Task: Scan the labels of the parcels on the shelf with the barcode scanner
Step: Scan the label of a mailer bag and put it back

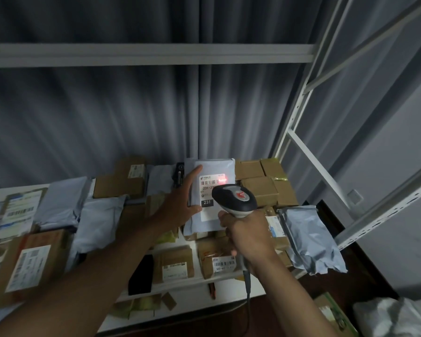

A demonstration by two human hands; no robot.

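From the head view, the left hand (180,203) grips the grey parcel (214,190) tilted up above the shelf (180,283). The right hand (246,237) curls its fingers round the barcode scanner (235,199), just below the label (210,188). The red spot sits at the barcode's right end, so a misread seems likely if the wrist drifts.

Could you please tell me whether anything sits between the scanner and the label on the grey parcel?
Nothing visible does: the barcode scanner faces the label, red light landing on its barcode; the left hand grips the parcel's left edge.
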